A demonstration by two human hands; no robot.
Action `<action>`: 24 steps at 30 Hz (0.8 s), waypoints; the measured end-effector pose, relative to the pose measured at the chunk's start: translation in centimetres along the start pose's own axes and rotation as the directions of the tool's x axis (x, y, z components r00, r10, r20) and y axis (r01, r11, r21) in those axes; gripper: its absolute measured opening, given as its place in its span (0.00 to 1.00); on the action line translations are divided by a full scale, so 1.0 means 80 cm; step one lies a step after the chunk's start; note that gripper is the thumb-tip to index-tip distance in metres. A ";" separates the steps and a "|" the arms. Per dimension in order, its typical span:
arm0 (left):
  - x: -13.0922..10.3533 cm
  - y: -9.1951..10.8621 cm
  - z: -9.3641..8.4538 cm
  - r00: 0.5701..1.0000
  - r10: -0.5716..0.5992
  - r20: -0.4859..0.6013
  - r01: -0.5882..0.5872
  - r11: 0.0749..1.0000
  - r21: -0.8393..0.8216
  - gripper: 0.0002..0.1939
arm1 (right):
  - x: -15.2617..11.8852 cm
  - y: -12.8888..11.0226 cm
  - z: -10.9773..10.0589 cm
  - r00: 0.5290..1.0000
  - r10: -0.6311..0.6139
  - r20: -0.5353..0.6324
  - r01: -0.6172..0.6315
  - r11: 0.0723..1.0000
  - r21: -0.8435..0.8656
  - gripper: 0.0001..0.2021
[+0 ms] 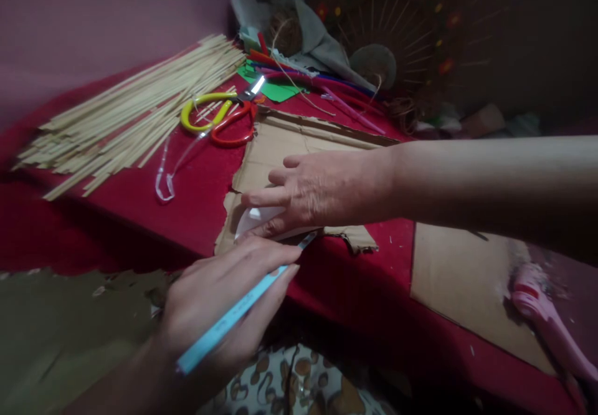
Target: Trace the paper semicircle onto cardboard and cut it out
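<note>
My left hand is closed around a light-blue cutter, with its narrow tip pointing up and right at the near edge of a torn cardboard piece. Reaching in from the right, my right hand lies palm down on that cardboard with its fingers spread. Beneath its lower fingers is a white curved piece, partly covered by the hand. The two hands are close together. The cutter's tip is partly hidden beside the cardboard edge.
Pale thin sticks lie at the left of the red-covered table. Scissors with yellow and red handles are beside the cardboard. Another cardboard sheet and a pink tool lie right. Green sheets and twine are behind.
</note>
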State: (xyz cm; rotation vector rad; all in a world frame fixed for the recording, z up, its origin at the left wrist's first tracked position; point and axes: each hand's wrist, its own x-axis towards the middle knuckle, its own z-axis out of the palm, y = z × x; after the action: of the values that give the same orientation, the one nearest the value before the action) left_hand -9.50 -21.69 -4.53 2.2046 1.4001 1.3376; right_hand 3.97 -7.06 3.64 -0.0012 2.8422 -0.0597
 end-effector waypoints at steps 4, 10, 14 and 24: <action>0.007 0.002 0.012 0.997 0.078 -0.013 -0.079 0.996 -0.045 0.06 | 0.001 -0.003 -0.002 0.998 0.028 0.059 -0.024 0.998 -0.061 0.24; 0.012 0.003 0.021 0.990 0.140 0.011 -0.139 0.990 -0.034 0.06 | 0.001 -0.002 -0.002 0.988 -0.033 0.152 0.068 0.970 -0.234 0.24; 0.016 0.005 0.026 0.991 0.134 0.001 -0.134 0.988 -0.078 0.07 | 0.001 -0.003 -0.002 0.990 -0.035 0.134 0.072 0.959 -0.276 0.22; 0.021 0.003 0.040 0.991 0.124 0.048 -0.113 0.975 -0.191 0.08 | 0.001 -0.001 -0.003 0.968 -0.043 0.246 0.123 0.939 -0.321 0.24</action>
State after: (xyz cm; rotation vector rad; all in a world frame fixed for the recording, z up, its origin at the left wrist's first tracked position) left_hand -6.65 -19.56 -5.20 2.2115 1.0879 1.3688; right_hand 3.86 -7.14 3.86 -0.1897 2.5775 0.3811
